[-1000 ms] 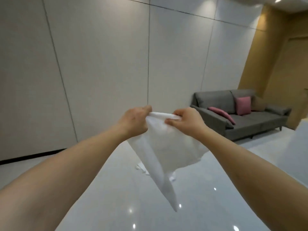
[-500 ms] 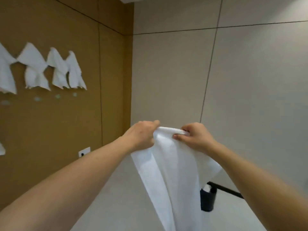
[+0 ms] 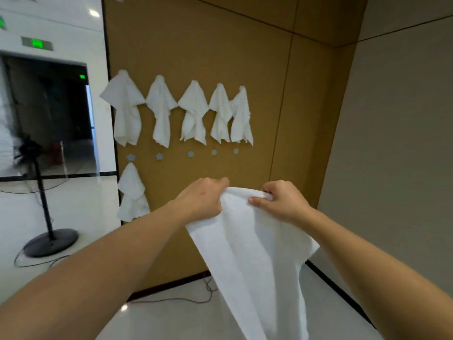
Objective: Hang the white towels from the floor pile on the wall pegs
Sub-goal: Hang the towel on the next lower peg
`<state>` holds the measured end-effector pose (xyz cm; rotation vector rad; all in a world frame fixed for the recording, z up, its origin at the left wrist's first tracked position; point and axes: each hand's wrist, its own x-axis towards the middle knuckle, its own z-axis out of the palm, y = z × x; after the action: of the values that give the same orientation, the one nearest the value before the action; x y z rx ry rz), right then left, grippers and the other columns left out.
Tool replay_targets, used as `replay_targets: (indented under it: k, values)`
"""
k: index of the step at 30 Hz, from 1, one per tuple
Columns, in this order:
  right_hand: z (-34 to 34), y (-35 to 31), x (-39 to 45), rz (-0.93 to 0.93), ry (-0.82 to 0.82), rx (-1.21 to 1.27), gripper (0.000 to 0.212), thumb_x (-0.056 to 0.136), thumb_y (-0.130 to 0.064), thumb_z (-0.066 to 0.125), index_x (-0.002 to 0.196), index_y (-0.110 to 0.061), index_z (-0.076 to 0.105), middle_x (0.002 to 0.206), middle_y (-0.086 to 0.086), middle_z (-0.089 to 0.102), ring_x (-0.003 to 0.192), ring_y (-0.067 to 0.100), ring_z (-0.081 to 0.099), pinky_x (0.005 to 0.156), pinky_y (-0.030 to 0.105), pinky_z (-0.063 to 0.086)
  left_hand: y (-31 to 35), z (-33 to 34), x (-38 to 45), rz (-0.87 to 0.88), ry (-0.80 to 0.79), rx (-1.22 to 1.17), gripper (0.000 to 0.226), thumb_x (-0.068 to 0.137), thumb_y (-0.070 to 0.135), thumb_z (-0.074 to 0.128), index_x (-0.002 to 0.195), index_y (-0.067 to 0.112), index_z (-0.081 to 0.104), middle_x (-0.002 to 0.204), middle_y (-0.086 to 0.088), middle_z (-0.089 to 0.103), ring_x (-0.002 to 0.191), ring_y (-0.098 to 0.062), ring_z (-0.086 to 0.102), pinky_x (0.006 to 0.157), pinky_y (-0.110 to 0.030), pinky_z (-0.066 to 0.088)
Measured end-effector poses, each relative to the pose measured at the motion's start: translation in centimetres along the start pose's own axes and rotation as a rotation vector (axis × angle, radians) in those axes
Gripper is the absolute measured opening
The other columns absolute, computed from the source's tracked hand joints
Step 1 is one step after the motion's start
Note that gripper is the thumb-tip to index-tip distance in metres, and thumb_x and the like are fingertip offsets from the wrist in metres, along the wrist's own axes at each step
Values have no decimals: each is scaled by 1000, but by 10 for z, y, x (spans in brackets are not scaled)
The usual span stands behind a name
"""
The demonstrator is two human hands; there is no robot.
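Brown wall panel (image 3: pixel 220 45) ahead carried five hung towels (image 3: pixel 193 114) in upper row, one more towel (image 3: pixel 132 192) below at left; pale blue pegs (image 3: pixel 159 156) in row between them. I saw left hand (image 3: pixel 203 200) and right hand (image 3: pixel 279 202) both pinching top edge of white towel (image 3: pixel 252 253), which hung down in front of panel. Floor fan (image 3: pixel 46 192) stood at left.

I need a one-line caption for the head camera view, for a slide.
Both hands, left and right, hold a white towel by its top edge before a brown wall with six hung towels.
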<state>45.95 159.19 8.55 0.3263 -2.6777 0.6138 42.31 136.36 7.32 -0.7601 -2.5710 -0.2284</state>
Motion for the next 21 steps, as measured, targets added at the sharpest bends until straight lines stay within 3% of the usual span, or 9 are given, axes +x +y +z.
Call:
replay_targets:
  k: [6,10,13,17,21]
  values:
    - [101,6,137,-73,-68,118,48,75,-67,65,61,-23,52,59,-8,53,55,12,51,49,30,36,-124,54,49,-111,-12,73,19,79,6,43,86,23,37,73,0,52,64,-21,53,53,-34,41]
    - [167,-1,234,-94,-98,249,51,87,-52,65,61,-12,46,59,-2,44,54,13,40,53,31,31,-222,85,91,-160,-3,103,18,79,7,45,93,17,50,70,5,48,65,-19,52,52,-27,36]
    - [213,-9,309,-115,-172,336,42,94,-39,61,64,-16,43,61,-1,37,57,14,36,56,30,29,-295,99,123,-192,-15,73,21,79,4,46,93,14,58,77,-1,62,69,-20,59,59,-30,48]
    - [273,-16,400,-112,-260,371,36,94,-40,59,67,-17,51,66,0,45,62,14,44,61,31,36,-382,117,164,-220,-18,30,20,79,3,47,90,14,58,81,-3,65,74,-22,63,70,-38,55]
    - [330,-17,480,-144,-270,386,30,93,-37,61,68,-20,59,71,-2,58,67,11,54,65,29,44,-452,143,191,-297,-48,25,21,82,2,46,93,18,54,87,2,63,87,-23,63,76,-31,51]
